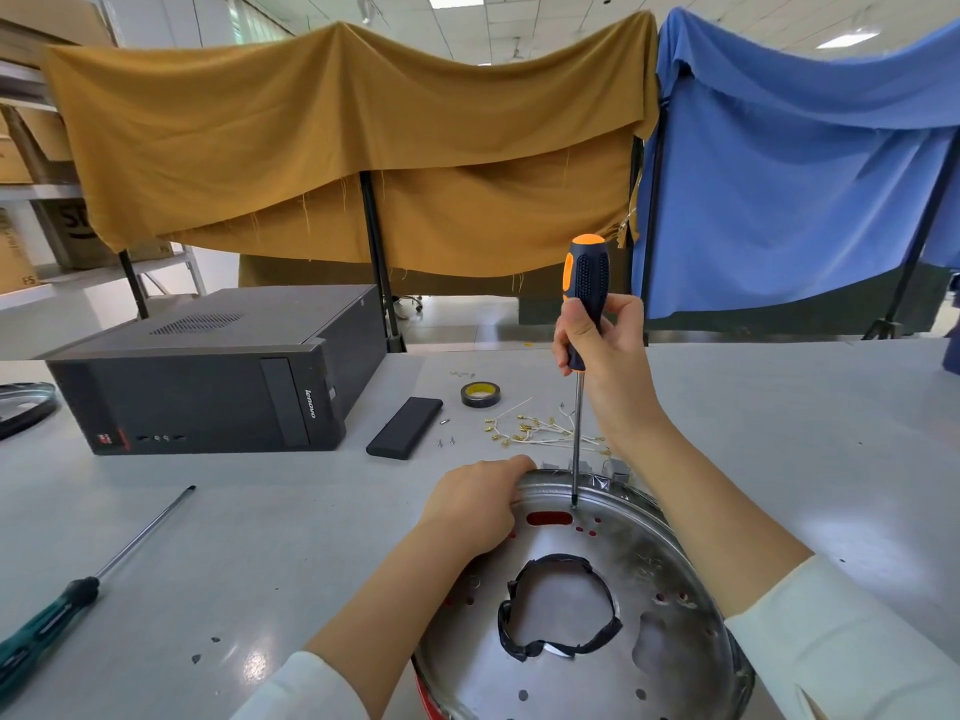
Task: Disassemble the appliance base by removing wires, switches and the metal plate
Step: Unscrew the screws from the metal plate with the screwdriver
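The round appliance base lies at the front of the table with its silver metal plate (587, 646) facing up; black tape rings the plate's middle hole. My right hand (597, 340) grips an orange-and-black screwdriver (584, 298) held upright, its tip set on the plate near the far rim. My left hand (475, 504) grips the plate's far left rim, fingers curled over the edge. Removed white wires with brass terminals (540, 433) lie on the table just behind the base. Small grey parts (618, 467) sit behind the rim.
A black desktop computer case (208, 376) lies at the left back. A black flat box (405, 427), a roll of tape (479, 394) and loose screws (445, 441) lie mid-table. A green-handled screwdriver (62, 610) lies front left. Cloth-draped racks stand behind the table.
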